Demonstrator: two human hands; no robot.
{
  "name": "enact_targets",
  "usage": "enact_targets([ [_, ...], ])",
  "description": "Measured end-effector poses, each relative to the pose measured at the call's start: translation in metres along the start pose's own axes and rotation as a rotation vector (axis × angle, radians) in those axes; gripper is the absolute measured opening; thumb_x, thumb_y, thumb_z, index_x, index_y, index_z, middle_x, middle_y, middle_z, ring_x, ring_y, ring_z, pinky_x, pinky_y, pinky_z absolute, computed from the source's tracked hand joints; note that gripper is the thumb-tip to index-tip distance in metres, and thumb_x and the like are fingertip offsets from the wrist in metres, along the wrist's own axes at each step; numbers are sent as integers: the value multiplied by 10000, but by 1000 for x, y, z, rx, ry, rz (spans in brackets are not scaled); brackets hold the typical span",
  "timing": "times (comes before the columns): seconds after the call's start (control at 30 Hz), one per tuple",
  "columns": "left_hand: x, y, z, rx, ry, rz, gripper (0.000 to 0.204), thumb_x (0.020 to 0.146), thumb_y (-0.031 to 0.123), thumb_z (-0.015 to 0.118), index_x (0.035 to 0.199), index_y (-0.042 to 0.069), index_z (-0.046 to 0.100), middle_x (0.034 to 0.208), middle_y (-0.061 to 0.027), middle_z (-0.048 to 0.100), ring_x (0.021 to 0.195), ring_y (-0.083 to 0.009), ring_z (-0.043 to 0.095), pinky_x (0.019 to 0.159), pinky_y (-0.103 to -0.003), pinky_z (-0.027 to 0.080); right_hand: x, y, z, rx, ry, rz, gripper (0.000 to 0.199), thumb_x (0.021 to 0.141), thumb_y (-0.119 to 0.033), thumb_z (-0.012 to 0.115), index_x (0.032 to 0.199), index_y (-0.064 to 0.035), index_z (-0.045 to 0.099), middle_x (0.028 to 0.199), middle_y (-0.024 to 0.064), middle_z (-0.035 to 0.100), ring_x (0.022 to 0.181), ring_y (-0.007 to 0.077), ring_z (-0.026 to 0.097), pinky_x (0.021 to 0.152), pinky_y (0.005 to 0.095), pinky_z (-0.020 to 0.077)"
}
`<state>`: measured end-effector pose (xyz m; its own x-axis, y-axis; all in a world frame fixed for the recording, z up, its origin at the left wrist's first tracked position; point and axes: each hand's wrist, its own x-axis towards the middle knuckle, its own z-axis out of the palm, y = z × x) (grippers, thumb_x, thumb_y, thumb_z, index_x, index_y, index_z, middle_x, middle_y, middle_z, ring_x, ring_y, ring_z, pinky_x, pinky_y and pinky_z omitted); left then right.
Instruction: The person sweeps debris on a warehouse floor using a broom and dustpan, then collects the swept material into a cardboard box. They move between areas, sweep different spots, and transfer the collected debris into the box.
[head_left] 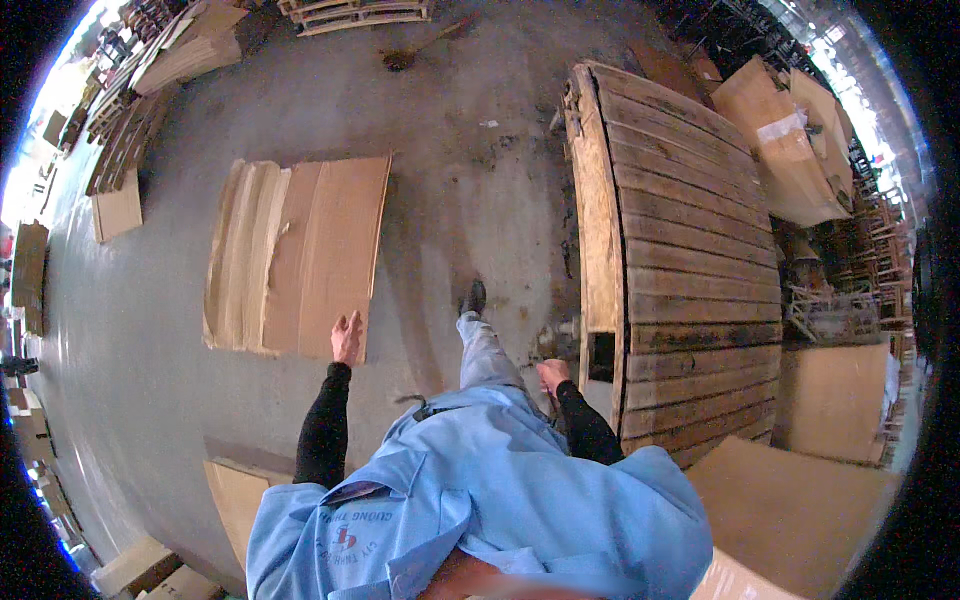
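Observation:
My left hand (346, 338) is at the near right corner of a brown cardboard sheet (325, 240), with its fingers loosely bent and apart. It seems to hold nothing; whether it touches the sheet I cannot tell. The sheet's left part is torn, baring a paler layer. Close to the near end of a large slatted wooden platform (695, 240), my right hand (552, 375) is curled closed. Anything inside that fist is hidden. One dark shoe (474, 297) of mine shows ahead on the floor, below a pale trouser leg.
Wooden pallets (355, 12) lie at the far edge. Stacked cardboard (190, 50) and more pallets line the left. At the right stand a large taped carton (790, 135) and metal racks. Flat cardboard (790, 510) lies near right, another piece (235, 500) near left.

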<state>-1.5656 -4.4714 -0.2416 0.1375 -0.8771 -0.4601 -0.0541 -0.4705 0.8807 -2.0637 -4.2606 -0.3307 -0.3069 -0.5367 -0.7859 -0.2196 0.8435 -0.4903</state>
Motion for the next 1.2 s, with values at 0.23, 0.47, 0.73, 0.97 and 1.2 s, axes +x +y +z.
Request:
enact_targets([
  [0.23, 79, -23, 0, 553, 4, -121, 626, 816, 483, 587, 1187, -12, 493, 927, -232, 611, 780, -331, 607, 709, -375, 494, 120, -309, -64, 161, 85, -74, 407, 804, -235, 640, 1150, -35, 562, 882, 102, 653, 651, 199, 610, 488, 355, 502],
  [0.47, 201, 60, 70, 341, 121, -626, 821, 765, 503, 628, 1358, -3, 370, 1018, -178, 635, 768, -266, 646, 602, -368, 537, 206, -581, -134, 367, -45, -322, 446, 847, -190, 613, 1236, -16, 484, 1056, 76, 613, 695, 141, 591, 546, 294, 504],
  [0.73, 555, 236, 156, 202, -67, -494, 864, 759, 513, 651, 1355, -39, 355, 1176, -197, 564, 969, -286, 598, 640, -410, 526, 353, -614, -162, 177, 136, 167, 425, 850, -277, 558, 1225, -84, 503, 960, 72, 608, 793, 203, 591, 620, 427, 506],
  [0.97, 825, 475, 251, 242, -48, 134, 400, 866, 260, 629, 1133, -15, 513, 871, -34, 633, 655, -91, 550, 507, -249, 421, 511, -681, -171, 133, -71, -60, 460, 866, -470, 492, 1213, -169, 521, 1101, 66, 570, 987, 264, 527, 742, 508, 462],
  [1.2, 985, 534, 288, 695, -169, 240, 542, 819, 375, 633, 1163, -32, 538, 828, -187, 644, 754, -309, 614, 687, -395, 480, 624, -904, -120, 547, 69, 88, 301, 824, -201, 618, 1084, -70, 542, 751, 64, 538, 584, 163, 532, 518, 319, 467],
])
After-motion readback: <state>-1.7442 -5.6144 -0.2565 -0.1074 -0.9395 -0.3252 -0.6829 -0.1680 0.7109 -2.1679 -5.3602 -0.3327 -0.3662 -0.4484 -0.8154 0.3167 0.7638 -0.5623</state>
